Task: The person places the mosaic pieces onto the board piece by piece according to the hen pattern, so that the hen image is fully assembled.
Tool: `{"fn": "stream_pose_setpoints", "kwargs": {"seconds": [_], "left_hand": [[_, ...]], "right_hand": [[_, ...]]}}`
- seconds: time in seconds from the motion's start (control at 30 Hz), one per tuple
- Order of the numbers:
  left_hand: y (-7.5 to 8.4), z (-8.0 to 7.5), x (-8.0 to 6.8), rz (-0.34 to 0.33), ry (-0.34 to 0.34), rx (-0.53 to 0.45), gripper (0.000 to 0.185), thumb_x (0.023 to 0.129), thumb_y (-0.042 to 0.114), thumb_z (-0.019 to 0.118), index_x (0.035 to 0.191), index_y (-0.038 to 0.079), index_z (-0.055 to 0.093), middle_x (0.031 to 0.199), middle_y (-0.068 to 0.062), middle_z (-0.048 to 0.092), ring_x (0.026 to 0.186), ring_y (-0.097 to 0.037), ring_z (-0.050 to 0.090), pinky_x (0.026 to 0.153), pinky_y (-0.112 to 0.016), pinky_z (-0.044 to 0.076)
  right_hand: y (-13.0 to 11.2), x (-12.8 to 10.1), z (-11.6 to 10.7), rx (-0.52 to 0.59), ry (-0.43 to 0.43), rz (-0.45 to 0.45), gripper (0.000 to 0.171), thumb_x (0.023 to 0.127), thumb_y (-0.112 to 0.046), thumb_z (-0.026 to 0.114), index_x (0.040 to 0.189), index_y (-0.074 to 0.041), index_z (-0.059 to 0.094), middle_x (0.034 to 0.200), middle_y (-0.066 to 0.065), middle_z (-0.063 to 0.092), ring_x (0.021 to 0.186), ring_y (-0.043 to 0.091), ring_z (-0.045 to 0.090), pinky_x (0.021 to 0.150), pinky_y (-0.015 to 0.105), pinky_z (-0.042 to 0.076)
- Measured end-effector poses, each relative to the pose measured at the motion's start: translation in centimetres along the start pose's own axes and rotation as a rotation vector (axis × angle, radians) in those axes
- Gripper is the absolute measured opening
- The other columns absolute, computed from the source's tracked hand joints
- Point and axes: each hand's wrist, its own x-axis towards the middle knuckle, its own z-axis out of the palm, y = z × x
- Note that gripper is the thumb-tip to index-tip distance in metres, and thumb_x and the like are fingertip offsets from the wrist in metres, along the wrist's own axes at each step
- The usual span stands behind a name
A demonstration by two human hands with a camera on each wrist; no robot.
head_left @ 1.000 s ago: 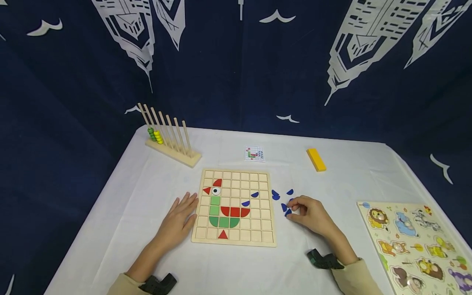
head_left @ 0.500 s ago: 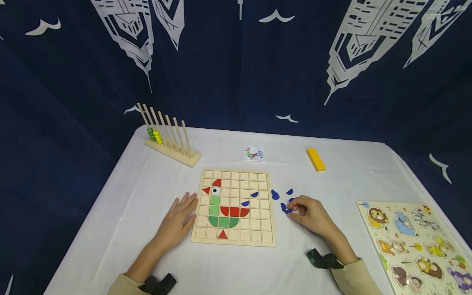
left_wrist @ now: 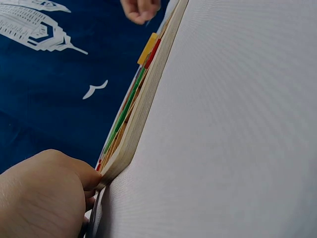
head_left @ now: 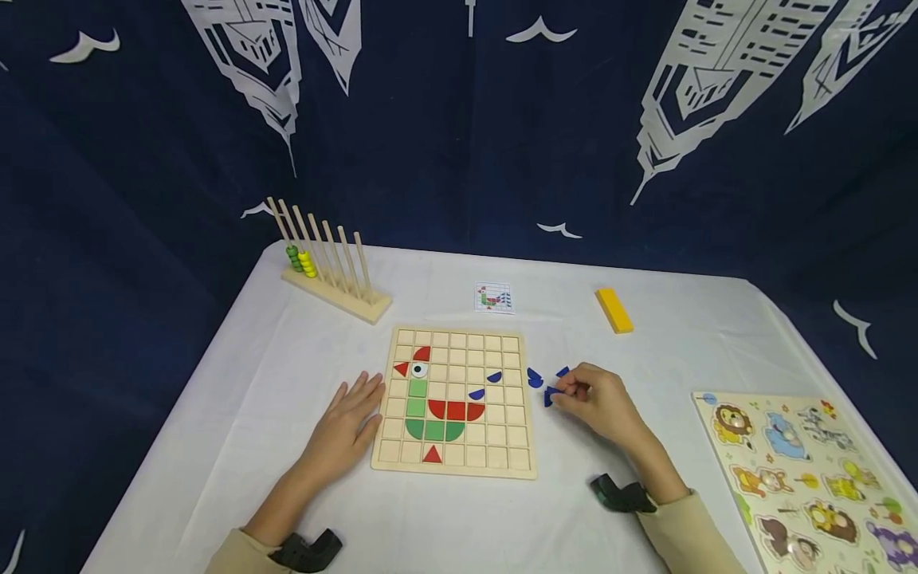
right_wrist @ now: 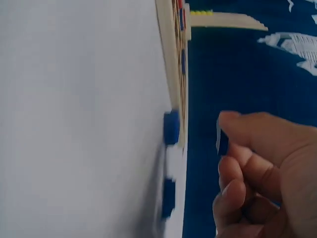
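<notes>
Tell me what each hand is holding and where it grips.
The right hand pinches a blue piece by its edges between thumb and fingertips. The left hand holds nothing, resting flat against the wooden board.

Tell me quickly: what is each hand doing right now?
Left hand: open, fingers flat against the left edge of the grid board.
Right hand: pinching a blue piece, lifted off the table.

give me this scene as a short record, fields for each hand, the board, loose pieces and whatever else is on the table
left hand: flat on the white tablecloth, fingers against the left edge of the grid board
right hand: pinches a blue piece just right of the board
grid board: wooden, holds a bird of red, green and blue pieces
loose blue pieces: on the cloth beside the board
pattern card: behind the board
yellow block: back right
peg rack: back left, with green and yellow beads
animal puzzle: far right
</notes>
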Motion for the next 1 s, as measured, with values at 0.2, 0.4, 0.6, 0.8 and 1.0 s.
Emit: {"fn": "stream_pose_setpoints", "kwargs": {"seconds": [0.2, 0.4, 0.6, 0.8, 1.0], "left_hand": [[-0.1, -0.1, -0.1, -0.027, -0.013, -0.016, 0.044, 0.086, 0.013, 0.054, 0.127, 0.001, 0.046, 0.138, -0.008, 0.039, 0.131, -0.025, 0.028, 0.108, -0.047, 0.015], [-0.1, -0.2, -0.1, -0.038, -0.036, -0.016, 0.044, 0.087, 0.014, 0.053, 0.129, 0.002, 0.045, 0.139, -0.007, 0.037, 0.132, -0.023, 0.026, 0.109, -0.046, 0.014], [0.0, -0.3, 0.0, -0.029, -0.023, -0.017, 0.044, 0.086, 0.013, 0.054, 0.128, 0.002, 0.046, 0.138, -0.008, 0.038, 0.132, -0.024, 0.027, 0.108, -0.047, 0.015], [-0.2, -0.1, 0.0, 0.002, -0.002, -0.008, 0.044, 0.085, 0.012, 0.055, 0.127, 0.001, 0.047, 0.137, -0.011, 0.040, 0.130, -0.028, 0.029, 0.107, -0.049, 0.017], [-0.3, 0.0, -0.1, -0.004, -0.002, -0.018, 0.044, 0.085, 0.012, 0.055, 0.127, 0.001, 0.047, 0.137, -0.010, 0.040, 0.131, -0.027, 0.029, 0.107, -0.048, 0.016]], "right_hand": [[-2.4, 2.9, 1.2, -0.072, -0.047, 0.077, 0.015, 0.069, -0.019, 0.075, 0.073, -0.013, 0.063, 0.065, -0.006, 0.052, 0.056, 0.008, 0.042, 0.048, 0.019, 0.035], [-3.4, 4.3, 2.8, -0.134, -0.134, 0.118, 0.016, 0.071, -0.026, 0.074, 0.071, -0.016, 0.061, 0.067, -0.004, 0.052, 0.056, 0.009, 0.041, 0.049, 0.022, 0.034], [-3.5, 4.6, 3.5, -0.157, -0.130, 0.140, 0.016, 0.071, -0.026, 0.074, 0.069, -0.017, 0.061, 0.066, -0.004, 0.052, 0.057, 0.009, 0.042, 0.051, 0.023, 0.034], [-3.4, 4.8, 3.8, -0.162, -0.136, 0.144, 0.015, 0.071, -0.026, 0.073, 0.071, -0.016, 0.062, 0.068, -0.004, 0.053, 0.058, 0.009, 0.043, 0.051, 0.023, 0.035], [-3.4, 4.4, 3.4, -0.133, -0.127, 0.146, 0.013, 0.072, -0.026, 0.072, 0.073, -0.016, 0.064, 0.068, -0.006, 0.053, 0.058, 0.008, 0.044, 0.051, 0.022, 0.035]]}}
